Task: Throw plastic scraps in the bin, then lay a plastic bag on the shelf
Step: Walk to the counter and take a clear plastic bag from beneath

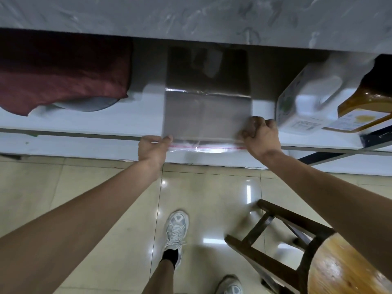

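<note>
— What do you have nearest the camera?

— I see a wooden stool low on my right and tiled floor under a white shoe.

— And the hands?

— My left hand is pinched closed on the near left corner of the clear plastic bag. My right hand is curled tight on the near right corner.

— Where is the bag?

— It lies flat on the white shelf, its red-striped near edge hanging just over the front lip. Further in, a dark red cloth sits to the left and a white jug beside an amber bottle to the right. The grey bench overhangs it all.
</note>
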